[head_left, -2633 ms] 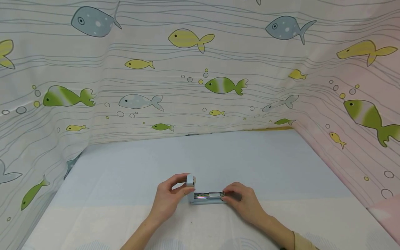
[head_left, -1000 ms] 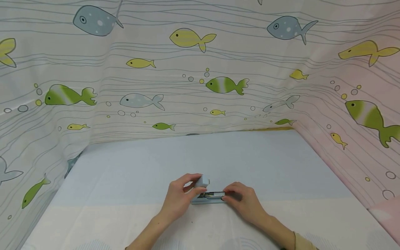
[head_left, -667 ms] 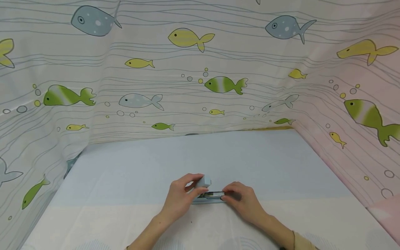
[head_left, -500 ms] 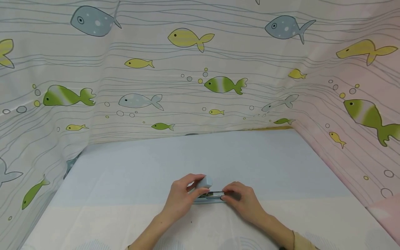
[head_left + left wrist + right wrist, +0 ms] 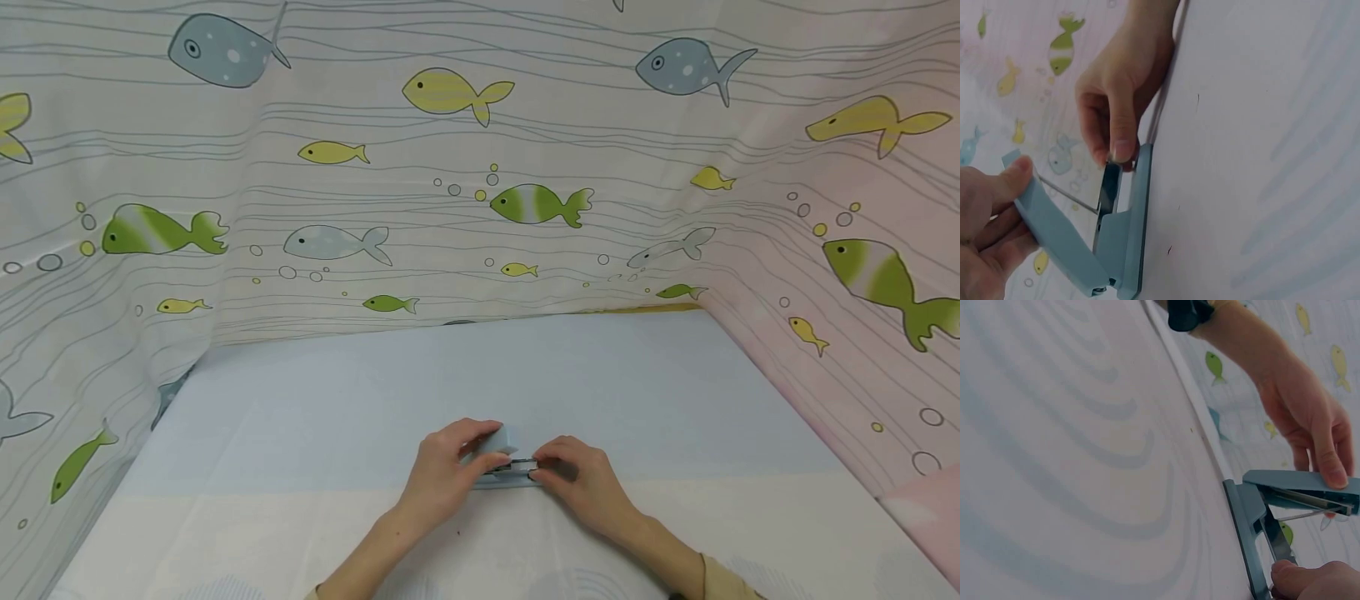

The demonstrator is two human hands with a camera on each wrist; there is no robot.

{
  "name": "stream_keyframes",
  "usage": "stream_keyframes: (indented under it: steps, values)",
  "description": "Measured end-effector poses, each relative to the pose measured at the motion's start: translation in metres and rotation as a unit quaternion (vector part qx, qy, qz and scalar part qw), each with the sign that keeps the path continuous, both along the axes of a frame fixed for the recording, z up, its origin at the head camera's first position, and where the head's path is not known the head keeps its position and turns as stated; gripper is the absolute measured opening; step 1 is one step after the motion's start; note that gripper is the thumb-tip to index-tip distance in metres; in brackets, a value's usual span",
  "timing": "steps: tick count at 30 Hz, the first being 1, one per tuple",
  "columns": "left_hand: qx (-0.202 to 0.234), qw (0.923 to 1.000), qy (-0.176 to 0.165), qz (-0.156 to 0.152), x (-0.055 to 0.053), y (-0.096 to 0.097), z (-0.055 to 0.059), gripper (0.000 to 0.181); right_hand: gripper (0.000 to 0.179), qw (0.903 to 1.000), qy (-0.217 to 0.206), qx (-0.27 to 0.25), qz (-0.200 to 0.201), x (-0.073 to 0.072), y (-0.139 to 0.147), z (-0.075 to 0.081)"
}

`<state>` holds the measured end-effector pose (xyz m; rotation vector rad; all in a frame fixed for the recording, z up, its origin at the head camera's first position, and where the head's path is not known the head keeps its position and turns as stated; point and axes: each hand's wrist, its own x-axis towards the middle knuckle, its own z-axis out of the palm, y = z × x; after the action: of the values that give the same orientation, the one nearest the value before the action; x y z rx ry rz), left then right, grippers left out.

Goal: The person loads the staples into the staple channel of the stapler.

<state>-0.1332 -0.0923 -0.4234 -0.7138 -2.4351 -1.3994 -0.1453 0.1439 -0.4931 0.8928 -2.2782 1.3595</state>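
A light-blue stapler (image 5: 510, 482) stands on the table with its top cover raised, hinged at the left end. My left hand (image 5: 442, 471) grips the free end of the cover (image 5: 1057, 228) between thumb and fingers. In the left wrist view a thin metal rod (image 5: 1069, 195) runs from the cover to the metal staple tray (image 5: 1110, 187). My right hand (image 5: 588, 479) pinches the front end of that tray, just above the base (image 5: 1244, 537). The fingertips hide the tray's tip, and I cannot tell whether staples lie inside.
A pale blue and white cloth (image 5: 337, 408) covers the table. Fish-printed fabric (image 5: 450, 250) hangs round its back and sides. Small dark specks (image 5: 1169, 250) lie on the cloth near the stapler.
My left hand has moved right and swung the stapler's cover lower over the tray, so less of the tray shows. The right hand has stayed at the tray's front end.
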Motion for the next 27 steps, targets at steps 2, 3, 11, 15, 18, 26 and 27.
stream_keyframes:
  steps: [2,3,11,15,18,26,27]
  values:
    - [-0.007,0.9999,0.008,-0.001,-0.0004,0.0007,-0.0004,0.038,0.018,1.0,-0.002,0.001,0.0,-0.0001,0.0001,-0.0003]
    - [-0.01,0.9999,0.012,-0.001,-0.0006,0.001,-0.0006,0.038,0.018,1.0,-0.002,0.001,0.0,-0.0001,0.0001,-0.0003]
    - [-0.042,0.9988,0.021,0.011,-0.0002,0.0037,0.0,0.039,0.018,1.0,-0.008,0.001,0.005,-0.0004,-0.0004,0.0005]
    - [-0.045,0.9989,0.011,0.013,0.0005,0.0054,0.001,0.039,0.018,1.0,-0.003,0.003,0.006,-0.0009,-0.0003,0.0007]
    - [-0.049,0.9987,0.007,0.013,0.0006,0.0066,0.0007,0.038,0.017,1.0,-0.004,0.007,0.005,-0.0008,-0.0001,0.0009]
    - [-0.069,0.9972,0.028,0.01,-0.001,0.0099,-0.0028,0.038,0.015,0.9999,-0.008,0.002,0.014,-0.0003,0.0004,0.0007]
    - [-0.072,0.997,0.03,0.008,-0.0011,0.0102,-0.0032,0.038,0.015,0.9998,-0.012,0.002,0.014,-0.0002,0.0004,0.0009]
